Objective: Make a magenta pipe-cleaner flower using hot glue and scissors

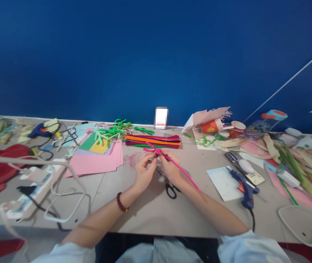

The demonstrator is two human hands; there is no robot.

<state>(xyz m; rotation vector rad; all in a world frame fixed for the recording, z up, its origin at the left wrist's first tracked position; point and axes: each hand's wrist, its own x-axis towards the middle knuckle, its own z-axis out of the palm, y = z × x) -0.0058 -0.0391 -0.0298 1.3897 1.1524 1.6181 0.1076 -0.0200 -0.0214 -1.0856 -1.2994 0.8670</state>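
Note:
Both hands meet over the middle of the table around a bright pink pipe cleaner (183,172), which is twisted into a small knot between my fingertips. My left hand (146,168) pinches it from the left, where short ends stick out. From the other side my right hand (170,168) grips it, and a long tail slants down over the right forearm. Black-handled scissors (170,191) lie beneath my hands, their blades partly hidden. Just beyond is a bundle of coloured pipe cleaners (153,140).
Left are pink paper sheets (95,162), green pipe-cleaner shapes (117,128) and a white power strip (37,191) with loose cables. Right are a blue glue gun (245,188) on light paper (221,182), a phone (231,157), paper cups (212,126) and corn husks (295,164).

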